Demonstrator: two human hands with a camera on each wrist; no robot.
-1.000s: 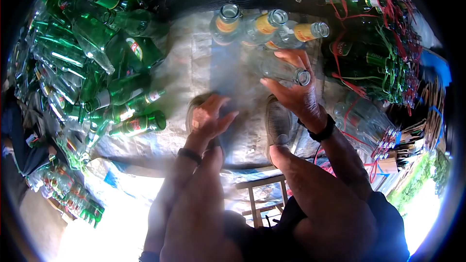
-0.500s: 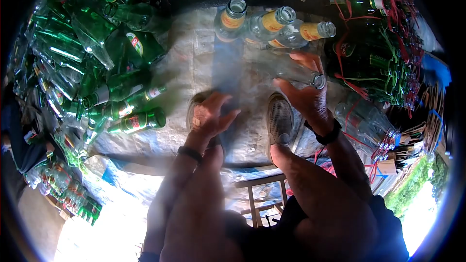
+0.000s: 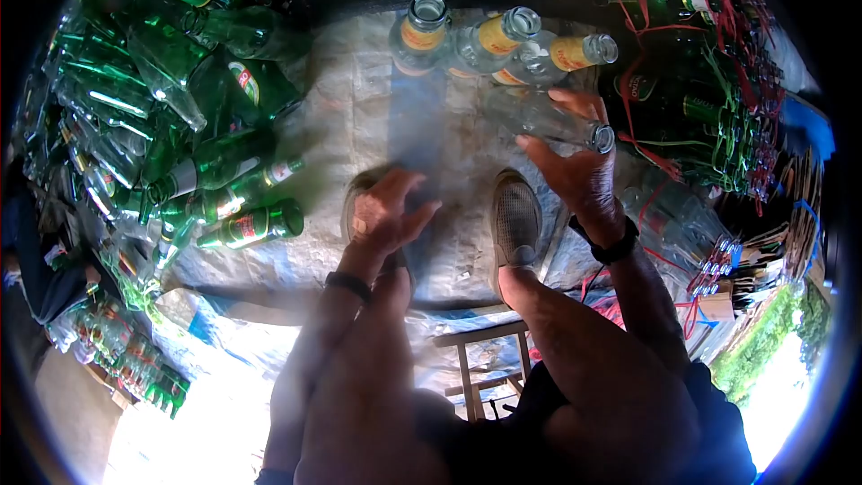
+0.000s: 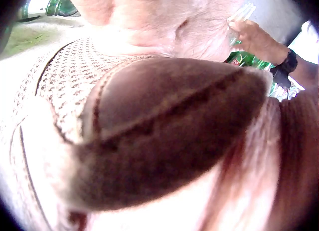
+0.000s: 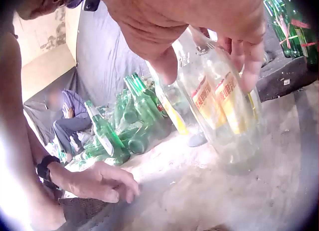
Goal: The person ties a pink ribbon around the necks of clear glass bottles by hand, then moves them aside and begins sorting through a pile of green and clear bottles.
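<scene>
A plain clear glass bottle [image 3: 548, 120] is in my right hand [image 3: 582, 171], in the head view at the right of the mat. Thumb and fingers go round its upper part in the right wrist view, where the bottle [image 5: 234, 141] stands nearly upright with its base close over the ground. Just beyond it are three clear bottles with yellow-orange neck labels, among them a left one [image 3: 420, 40] and a right one [image 3: 539, 61]. My left hand [image 3: 384, 211] hangs over the left shoe [image 3: 359, 189], fingers relaxed and holding nothing.
Green bottles [image 3: 238, 162] lie heaped on the left. At the right are stacked green bottles [image 3: 709, 108] tied with red string, and a bundle of clear bottles [image 3: 678, 224]. A pale mat [image 3: 350, 99] covers the ground. Another person [image 5: 72, 116] sits behind the heap.
My right hand has moved a little to the right with the clear bottle in its grip. The left hand stays over the shoe. The head view has shifted slightly.
</scene>
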